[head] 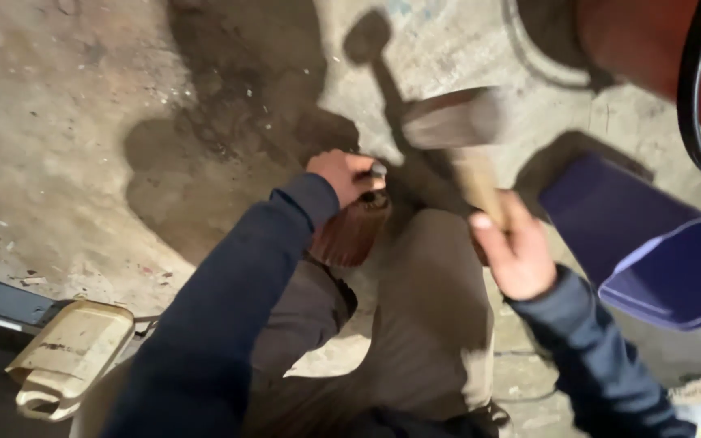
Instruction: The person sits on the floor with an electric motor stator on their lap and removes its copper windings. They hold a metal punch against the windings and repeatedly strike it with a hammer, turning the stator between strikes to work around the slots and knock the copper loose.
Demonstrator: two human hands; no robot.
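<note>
two hands [342,174] [517,255] grip chisel [377,170] and hammer [460,130] near blue bin [651,251].

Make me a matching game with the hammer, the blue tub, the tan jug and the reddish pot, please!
Things:
1. hammer
2. blue tub
3. tan jug
4. reddish pot

Places:
A. bottom left, lying on the floor
B. top right corner
C. in the right hand, raised and blurred
D. right side, beside the right hand

Pairs: 1-C, 2-D, 3-A, 4-B
</note>
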